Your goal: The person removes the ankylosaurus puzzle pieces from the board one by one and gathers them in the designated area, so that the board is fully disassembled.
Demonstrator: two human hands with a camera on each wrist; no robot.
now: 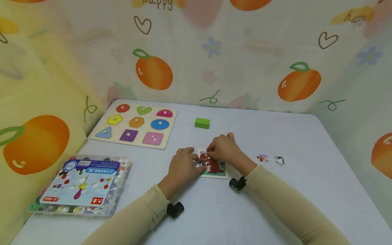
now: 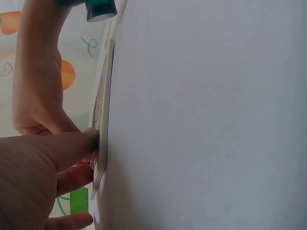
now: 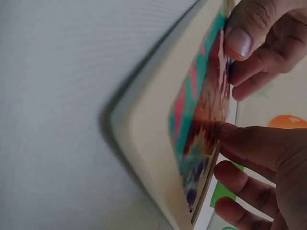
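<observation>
A small jigsaw puzzle [image 1: 211, 168] with a red-brown dinosaur picture lies flat in a pale frame on the table. My left hand [image 1: 183, 165] rests at its left side, and the left thumb [image 2: 76, 143] touches the picture near the edge. From the right, my right hand [image 1: 228, 149] reaches over the upper part. In the right wrist view, the right thumb [image 3: 235, 136] meets the puzzle surface while other fingers curve loosely; any piece under the fingertips is hidden. Two loose puzzle pieces, one reddish [image 1: 262, 158] and one black-and-white with green [image 1: 279, 160], lie right of the frame.
Behind the puzzle stands a green block [image 1: 202, 123]. A wooden shape board [image 1: 137, 131] with knobbed pieces lies at the back left. Nearer on the left is a clear box [image 1: 81, 183] of molecule-model parts. A patterned curtain [image 1: 226, 78] rises behind the white table [image 1: 306, 143].
</observation>
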